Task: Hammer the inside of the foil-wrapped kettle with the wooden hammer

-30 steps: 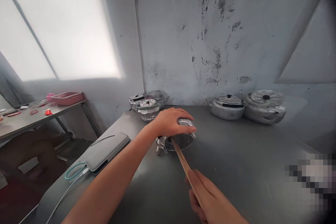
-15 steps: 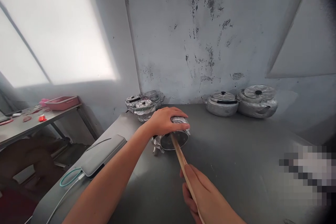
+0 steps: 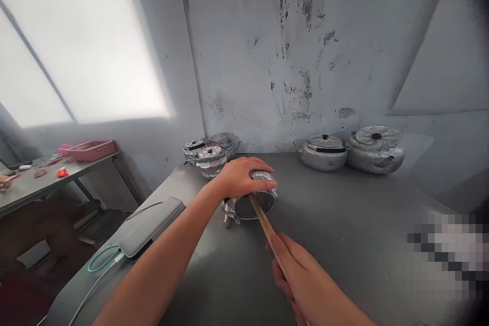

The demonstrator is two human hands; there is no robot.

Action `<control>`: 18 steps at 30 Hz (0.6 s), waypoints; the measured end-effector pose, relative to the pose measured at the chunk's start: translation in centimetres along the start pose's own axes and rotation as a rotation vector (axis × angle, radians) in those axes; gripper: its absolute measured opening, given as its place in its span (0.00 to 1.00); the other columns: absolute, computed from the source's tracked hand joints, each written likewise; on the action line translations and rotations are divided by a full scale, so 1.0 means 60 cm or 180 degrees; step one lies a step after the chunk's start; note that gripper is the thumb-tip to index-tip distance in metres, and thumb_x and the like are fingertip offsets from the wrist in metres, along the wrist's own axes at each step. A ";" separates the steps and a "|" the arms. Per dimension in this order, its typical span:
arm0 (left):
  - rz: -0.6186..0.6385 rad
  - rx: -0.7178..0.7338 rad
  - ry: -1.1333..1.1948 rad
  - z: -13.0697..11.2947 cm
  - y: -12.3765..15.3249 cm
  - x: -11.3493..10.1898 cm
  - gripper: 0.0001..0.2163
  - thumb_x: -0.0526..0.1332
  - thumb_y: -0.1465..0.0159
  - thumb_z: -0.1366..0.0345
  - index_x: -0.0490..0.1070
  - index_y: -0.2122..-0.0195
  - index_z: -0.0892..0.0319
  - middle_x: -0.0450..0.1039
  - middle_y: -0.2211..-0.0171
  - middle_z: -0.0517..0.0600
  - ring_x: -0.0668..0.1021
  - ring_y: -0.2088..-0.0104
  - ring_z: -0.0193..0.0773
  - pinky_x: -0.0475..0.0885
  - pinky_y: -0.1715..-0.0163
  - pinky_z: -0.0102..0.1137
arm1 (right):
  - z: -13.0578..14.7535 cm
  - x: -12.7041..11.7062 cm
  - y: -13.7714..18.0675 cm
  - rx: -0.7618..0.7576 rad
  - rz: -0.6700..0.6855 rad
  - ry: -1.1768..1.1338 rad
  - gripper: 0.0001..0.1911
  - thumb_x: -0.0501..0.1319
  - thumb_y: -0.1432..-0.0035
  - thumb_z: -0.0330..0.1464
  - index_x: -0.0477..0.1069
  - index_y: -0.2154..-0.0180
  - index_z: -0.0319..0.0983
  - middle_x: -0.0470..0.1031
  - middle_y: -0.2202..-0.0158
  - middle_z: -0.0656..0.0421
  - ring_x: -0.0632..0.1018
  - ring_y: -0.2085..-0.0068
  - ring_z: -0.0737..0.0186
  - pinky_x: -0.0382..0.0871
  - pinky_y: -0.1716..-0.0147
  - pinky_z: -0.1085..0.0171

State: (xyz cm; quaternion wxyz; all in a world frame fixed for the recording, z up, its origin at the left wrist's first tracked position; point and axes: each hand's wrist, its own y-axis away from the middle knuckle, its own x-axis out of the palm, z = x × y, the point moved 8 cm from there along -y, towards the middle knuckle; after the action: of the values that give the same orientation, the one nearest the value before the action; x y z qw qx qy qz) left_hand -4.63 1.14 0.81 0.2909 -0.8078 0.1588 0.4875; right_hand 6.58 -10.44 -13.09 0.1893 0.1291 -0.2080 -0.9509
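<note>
My left hand (image 3: 240, 177) is closed over a small shiny metal pot (image 3: 255, 201) that lies on its side on the grey metal table (image 3: 344, 224), its mouth facing me. My right hand (image 3: 301, 277) grips a thin wooden stick (image 3: 263, 218) whose far end reaches into the pot's mouth. A small metal piece (image 3: 228, 211) lies beside the pot at its left.
Several foil-bright lidded pots (image 3: 210, 153) stand at the back left corner, two larger ones (image 3: 351, 150) at the back right by the stained wall. A grey flat device (image 3: 151, 225) with a teal cable (image 3: 100, 260) lies at the left edge. A side table with a pink tray (image 3: 90, 149) stands far left.
My right hand has slid forward along the stick toward the pot. My left hand stays on the pot. The view shifted slightly.
</note>
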 end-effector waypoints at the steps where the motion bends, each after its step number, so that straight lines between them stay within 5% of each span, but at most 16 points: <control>1: 0.0002 0.0009 -0.0001 -0.001 0.000 0.000 0.20 0.62 0.34 0.44 0.78 0.47 0.46 0.75 0.42 0.42 0.76 0.42 0.47 0.68 0.42 0.37 | -0.001 -0.003 -0.001 -0.0004 -0.0023 0.0111 0.23 0.39 0.29 0.53 0.60 0.58 0.44 0.57 0.74 0.70 0.56 0.86 0.76 0.55 0.89 0.71; 18: -0.0056 -0.0032 0.0222 0.020 -0.004 -0.003 0.20 0.62 0.35 0.44 0.79 0.48 0.47 0.77 0.43 0.44 0.76 0.43 0.48 0.68 0.41 0.37 | 0.018 -0.006 -0.016 -0.0341 -0.0005 0.0533 0.24 0.39 0.28 0.53 0.60 0.62 0.43 0.58 0.72 0.68 0.58 0.82 0.75 0.58 0.87 0.73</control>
State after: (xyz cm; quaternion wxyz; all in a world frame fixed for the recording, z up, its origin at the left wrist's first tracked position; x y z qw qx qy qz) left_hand -5.40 2.08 0.60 0.2854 -0.8271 0.1592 0.4573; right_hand 6.26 -9.13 -12.51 0.2119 0.1981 -0.1402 -0.9467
